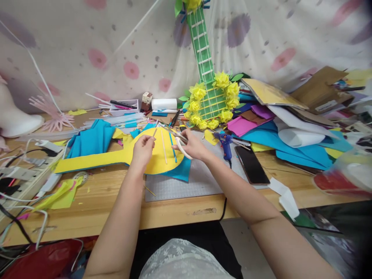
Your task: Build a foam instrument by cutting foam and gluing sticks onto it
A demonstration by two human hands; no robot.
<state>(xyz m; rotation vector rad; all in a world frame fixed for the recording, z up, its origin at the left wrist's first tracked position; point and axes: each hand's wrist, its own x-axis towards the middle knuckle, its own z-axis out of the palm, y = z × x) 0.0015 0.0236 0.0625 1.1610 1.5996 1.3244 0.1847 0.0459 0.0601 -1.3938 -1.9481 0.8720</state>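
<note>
A yellow guitar-shaped cutout (155, 164) lies on a grey cutting mat (203, 182), with blue sheet material (181, 170) showing beneath it. Over its round body, my left hand (142, 150) pinches a thin stick (156, 128) between thumb and fingertips. My right hand (194, 145) grips scissors (183, 150) with white handles, their blades pointing left toward that stick. Whether the blades touch it, I cannot tell. Two narrow strips, one pale (164, 146) and one blue (173, 148), lie across the yellow body between my hands.
Upright at the back leans a green guitar-shaped piece (205, 58) with yellow flowers. To the right are a blue glue gun (225, 145), a phone (252, 164), stacked coloured sheets (290, 143) and a plastic cup (345, 178). Power strips with cables (26, 180) line the left side.
</note>
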